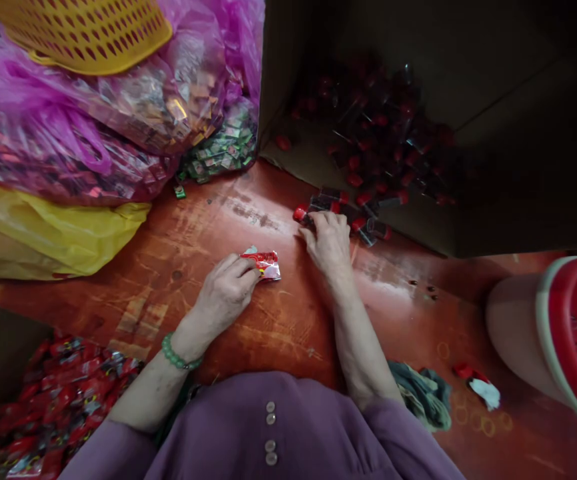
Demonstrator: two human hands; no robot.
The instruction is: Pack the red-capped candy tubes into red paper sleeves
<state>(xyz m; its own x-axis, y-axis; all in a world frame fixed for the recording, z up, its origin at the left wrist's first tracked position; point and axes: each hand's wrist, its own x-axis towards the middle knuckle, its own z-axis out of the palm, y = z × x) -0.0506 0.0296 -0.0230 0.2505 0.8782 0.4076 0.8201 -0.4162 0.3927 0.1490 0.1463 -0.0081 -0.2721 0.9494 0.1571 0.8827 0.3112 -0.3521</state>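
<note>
My left hand (225, 292) pinches a small red and silver foil packet (264, 263) against the worn red table (278, 320). My right hand (327, 241) reaches forward and touches a small dark item with a red cap (304, 215). That item lies at the edge of a pile of similar red-capped pieces (378, 153) spilling from an open cardboard box (438, 227) lying on its side. Whether the right fingers grip one piece is hard to see. A green bead bracelet (175, 355) is on my left wrist.
Pink plastic bags of small packets (93, 127) and a yellow bag (53, 233) fill the left, with a yellow basket (83, 30) on top. A box of red packets (58, 400) sits low left. A red-rimmed bucket (563, 333) stands right, near a cloth (421, 393) and a scrap (478, 387).
</note>
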